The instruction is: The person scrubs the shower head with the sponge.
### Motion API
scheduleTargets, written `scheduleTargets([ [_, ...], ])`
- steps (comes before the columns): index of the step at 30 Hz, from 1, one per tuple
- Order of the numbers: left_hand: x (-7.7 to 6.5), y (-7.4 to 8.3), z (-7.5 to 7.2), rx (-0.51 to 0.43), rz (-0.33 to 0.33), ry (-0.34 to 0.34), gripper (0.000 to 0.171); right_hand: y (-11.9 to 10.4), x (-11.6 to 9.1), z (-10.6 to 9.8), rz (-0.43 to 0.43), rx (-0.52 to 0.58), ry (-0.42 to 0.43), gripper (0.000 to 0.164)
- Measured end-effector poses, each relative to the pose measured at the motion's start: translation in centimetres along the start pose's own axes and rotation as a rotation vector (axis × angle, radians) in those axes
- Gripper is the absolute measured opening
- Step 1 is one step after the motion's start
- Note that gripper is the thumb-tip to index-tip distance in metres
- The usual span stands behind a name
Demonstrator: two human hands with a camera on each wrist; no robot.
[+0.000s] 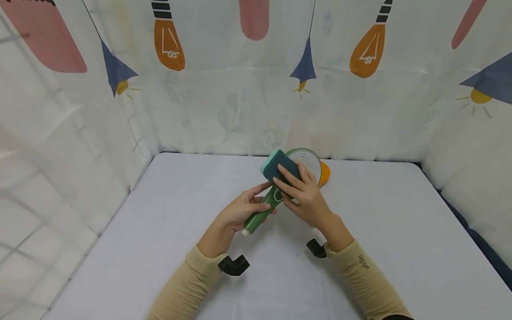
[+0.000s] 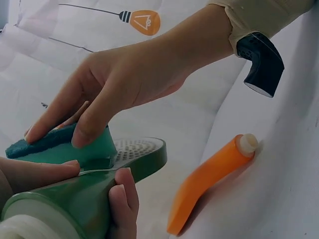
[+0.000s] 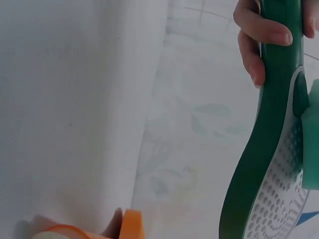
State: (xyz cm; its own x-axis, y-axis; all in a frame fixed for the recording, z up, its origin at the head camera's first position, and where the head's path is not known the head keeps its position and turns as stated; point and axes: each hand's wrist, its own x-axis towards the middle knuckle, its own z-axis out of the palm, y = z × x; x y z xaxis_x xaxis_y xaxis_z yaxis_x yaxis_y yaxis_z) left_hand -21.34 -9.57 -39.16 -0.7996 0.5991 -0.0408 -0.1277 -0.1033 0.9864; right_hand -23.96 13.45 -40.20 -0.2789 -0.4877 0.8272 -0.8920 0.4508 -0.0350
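Nearest in, the left hand (image 1: 244, 207) has its fingers and thumb curled round the handle of a green shower head (image 1: 273, 197), up above the tabletop (image 1: 192, 191), toward the middle of its far edge! The right hand (image 1: 307, 196) grips a teal sponge (image 1: 273, 167) against the perforated face. Beyond, near that far edge, lies a white-ended orange handle (image 2: 212, 177); behind, a lamp-printed curtain (image 1: 240, 98).

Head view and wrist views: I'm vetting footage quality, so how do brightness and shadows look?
Head view: brightest, soft shadows on the flat white table; left wrist view: dimmer, soft shadow along the curved orange plastic piece; right wrist view: dim, but surface detail on the green-and-white plastic shower head is distinct.
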Motion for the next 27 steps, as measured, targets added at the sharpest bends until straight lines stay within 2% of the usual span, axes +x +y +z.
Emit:
scheduleTargets([
  [3,0.0,0.0,0.0,0.005,-0.003,0.002,0.069,-0.1,0.2,-0.3,-0.002,-0.003,-0.008,0.057],
  [7,-0.1,0.0,0.1,0.022,-0.004,-0.003,0.069,0.7,0.1,-0.9,0.039,0.014,0.036,0.052],
  [15,-0.4,0.4,-0.3,-0.001,0.0,0.036,0.07,3.2,-1.6,-2.0,0.271,0.019,0.175,0.052],
  [19,-0.6,0.8,-0.9,-0.063,0.01,0.074,0.071,4.0,-2.1,-2.4,0.338,0.057,0.192,0.052],
  [22,-0.7,1.0,-1.3,-0.137,0.006,0.112,0.071,3.9,-2.0,-2.1,0.33,0.061,0.145,0.051],
  [27,-0.6,1.1,-1.5,-0.247,-0.023,0.173,0.072,3.1,-1.5,-0.6,0.207,0.069,0.056,0.051],
])
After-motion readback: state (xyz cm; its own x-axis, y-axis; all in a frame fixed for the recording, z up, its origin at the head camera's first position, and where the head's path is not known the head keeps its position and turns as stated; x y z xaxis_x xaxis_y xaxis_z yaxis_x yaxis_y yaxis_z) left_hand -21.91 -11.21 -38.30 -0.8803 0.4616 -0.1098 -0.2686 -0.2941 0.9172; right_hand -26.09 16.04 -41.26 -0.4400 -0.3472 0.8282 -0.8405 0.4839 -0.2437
